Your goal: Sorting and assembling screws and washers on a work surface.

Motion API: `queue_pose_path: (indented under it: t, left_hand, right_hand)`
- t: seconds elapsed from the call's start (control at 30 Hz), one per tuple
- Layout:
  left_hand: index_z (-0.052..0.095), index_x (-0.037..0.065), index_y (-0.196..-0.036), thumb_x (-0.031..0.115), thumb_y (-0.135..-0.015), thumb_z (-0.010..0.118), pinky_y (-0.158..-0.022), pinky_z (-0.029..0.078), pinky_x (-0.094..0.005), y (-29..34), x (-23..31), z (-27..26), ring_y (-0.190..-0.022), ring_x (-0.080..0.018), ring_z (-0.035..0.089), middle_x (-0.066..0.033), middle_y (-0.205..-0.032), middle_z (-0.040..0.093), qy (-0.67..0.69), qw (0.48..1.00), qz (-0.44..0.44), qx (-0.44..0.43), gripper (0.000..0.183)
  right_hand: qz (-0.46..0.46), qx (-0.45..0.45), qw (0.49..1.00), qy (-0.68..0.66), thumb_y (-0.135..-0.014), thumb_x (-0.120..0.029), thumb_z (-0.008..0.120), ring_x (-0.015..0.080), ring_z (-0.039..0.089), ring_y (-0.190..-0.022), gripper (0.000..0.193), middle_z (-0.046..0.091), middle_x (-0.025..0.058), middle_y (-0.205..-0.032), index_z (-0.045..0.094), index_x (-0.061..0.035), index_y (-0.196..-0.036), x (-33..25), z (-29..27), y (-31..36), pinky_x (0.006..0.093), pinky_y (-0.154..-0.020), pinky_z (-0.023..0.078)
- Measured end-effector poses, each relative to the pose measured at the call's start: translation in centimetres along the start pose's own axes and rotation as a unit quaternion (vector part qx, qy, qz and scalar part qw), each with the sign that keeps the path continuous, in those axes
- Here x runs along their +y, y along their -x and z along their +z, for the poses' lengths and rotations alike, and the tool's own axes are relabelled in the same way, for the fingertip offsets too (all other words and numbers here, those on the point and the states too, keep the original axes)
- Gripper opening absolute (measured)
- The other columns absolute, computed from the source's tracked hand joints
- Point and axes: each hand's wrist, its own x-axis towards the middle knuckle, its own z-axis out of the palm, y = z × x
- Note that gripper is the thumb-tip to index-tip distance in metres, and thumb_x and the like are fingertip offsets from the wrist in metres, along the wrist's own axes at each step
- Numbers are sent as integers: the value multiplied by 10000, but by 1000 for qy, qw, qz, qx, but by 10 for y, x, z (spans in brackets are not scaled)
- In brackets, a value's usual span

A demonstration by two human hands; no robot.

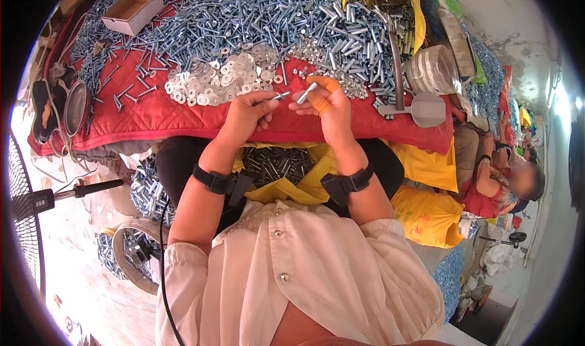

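Observation:
My left hand point(251, 111) pinches a thin metal bolt point(281, 95) between thumb and fingers. Close beside it, my right hand point(332, 105) grips a short silver metal sleeve point(307, 93), tilted; orange coverings wrap some of its fingers. Bolt and sleeve are slightly apart. Both hands hover over the front of a red quilted cloth point(390, 123). Just beyond them lie flat washers point(225, 74) and small nuts point(353, 89). Farther back spreads a heap of long bolts point(244, 17), with loose sleeves point(359, 44) to its right.
A small open box point(133, 14) sits on the heap at the far left. A flat metal scoop point(428, 109) lies at the right. Between my knees, a yellow bag point(286, 190) holds dark bolts. A fan point(24, 206) stands left; another person point(487, 184) sits right.

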Motion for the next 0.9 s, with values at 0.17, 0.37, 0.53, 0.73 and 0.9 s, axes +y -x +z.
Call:
queue_pose_path:
  t: [0.17,0.37,0.53,0.73,0.9]
  left_hand:
    - [612,10,-1045,134,-847,595,-441,375,-183,2,0,3,-493,-51,478,10,-620,540,-19,1000,-1,-2,233]
    - [614,10,-1056,114,-845,592,-454,381,-189,3,-1,3,-503,-55,471,8,-618,533,-31,1000,1,2,237]
    - [597,13,-1096,109,-834,603,-462,386,-189,5,2,8,-502,-56,469,4,-623,535,-53,999,7,3,280]
    - [582,8,-1083,129,-853,583,-464,385,-190,3,-3,8,-528,-58,493,6,-654,549,-55,997,29,-44,260]
    - [616,19,-1010,153,-860,574,-430,370,-182,-4,0,-7,-493,-51,483,9,-620,552,-2,997,4,74,205]
  right_hand:
    - [-62,18,993,-95,-895,-87,486,312,617,-908,240,600,194,-998,454,-37,-1128,0,11,2,347,-776,521]
    - [-60,-3,989,-135,-882,-66,500,327,601,-948,227,599,192,-1024,480,-36,-1106,-1,12,5,359,-813,512]
    - [-50,24,997,-55,-839,-75,582,213,624,-882,178,630,142,-969,555,-20,-1006,9,10,4,294,-762,501]
    - [-45,7,948,316,-796,-191,655,110,595,-707,192,651,73,-846,633,-23,-888,23,0,-8,238,-627,454]
    - [-110,82,897,421,-763,-211,656,206,620,-708,205,642,105,-814,643,-61,-902,14,-8,-45,319,-614,477]
